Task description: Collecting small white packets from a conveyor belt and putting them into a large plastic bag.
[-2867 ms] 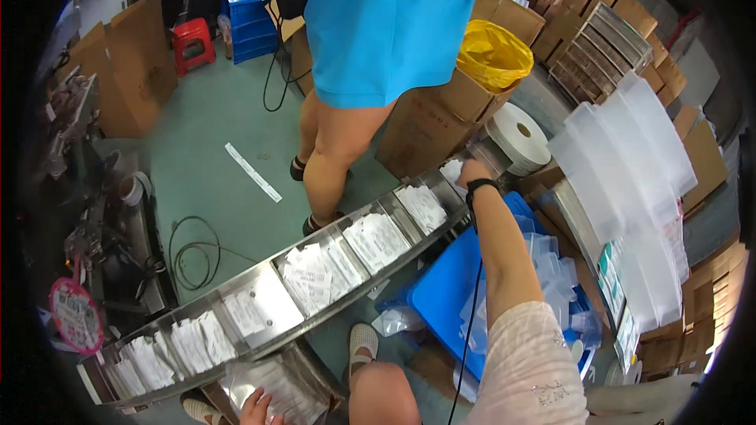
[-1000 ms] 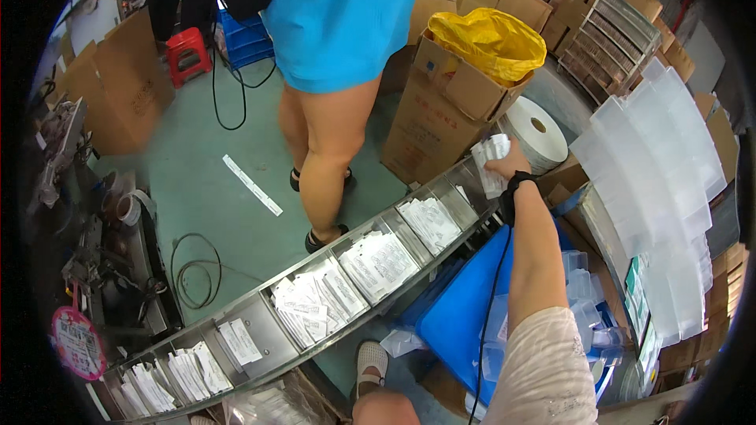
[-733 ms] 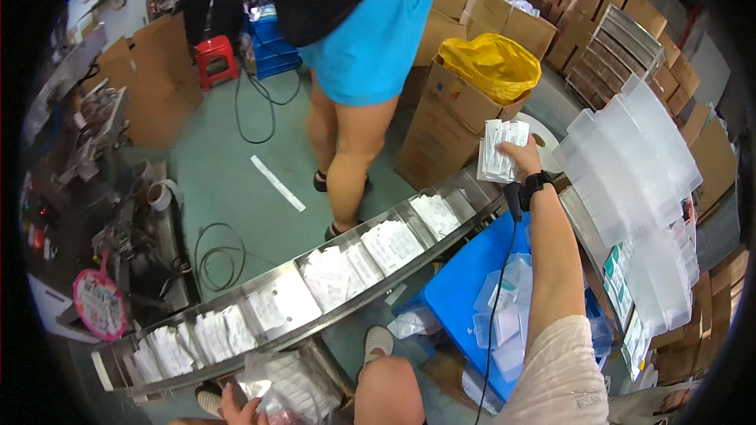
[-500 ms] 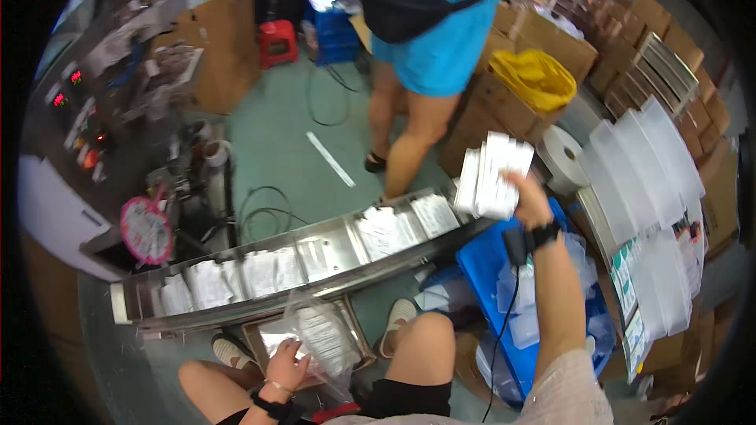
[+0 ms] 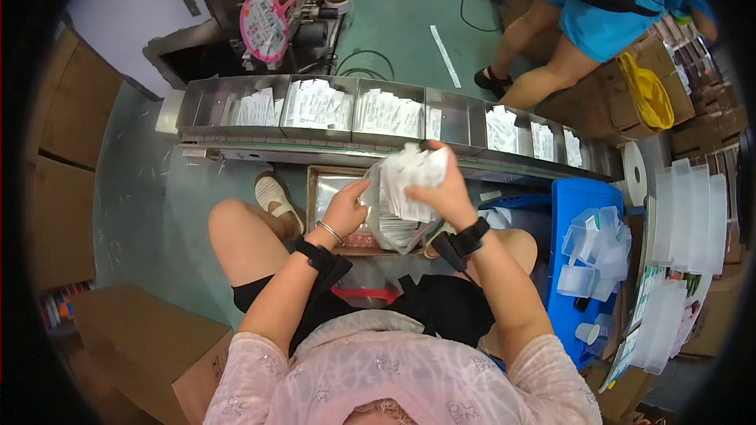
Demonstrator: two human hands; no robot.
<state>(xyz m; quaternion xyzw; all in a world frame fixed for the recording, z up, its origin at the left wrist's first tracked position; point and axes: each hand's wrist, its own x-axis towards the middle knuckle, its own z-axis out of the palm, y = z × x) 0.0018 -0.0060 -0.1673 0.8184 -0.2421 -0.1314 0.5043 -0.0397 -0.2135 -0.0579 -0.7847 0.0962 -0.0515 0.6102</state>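
My right hand [image 5: 447, 191] grips a bunch of white sachets [image 5: 415, 174] just above my lap. My left hand [image 5: 347, 206] holds the edge of a clear plastic bag [image 5: 390, 221] that has more flat packets inside; the sachets sit at the bag's mouth. Both wrists wear black straps. Beyond my hands runs a long metal tray line [image 5: 457, 120] split into compartments, most with stacks of white sachets [image 5: 315, 104]. A shallow box [image 5: 324, 187] with packets lies under the bag, near my knees.
A blue bin [image 5: 573, 198] with clear plastic containers stands at my right. Another person in a blue top [image 5: 598, 8] stands behind the line. A machine with a pink disc [image 5: 264, 25] is at the far end. Cardboard boxes [image 5: 134, 338] sit at left and far right.
My right hand came back from the far right end of the line with a bunch of sachets to the bag over my lap. My left hand rose to hold the bag. My view swung left.
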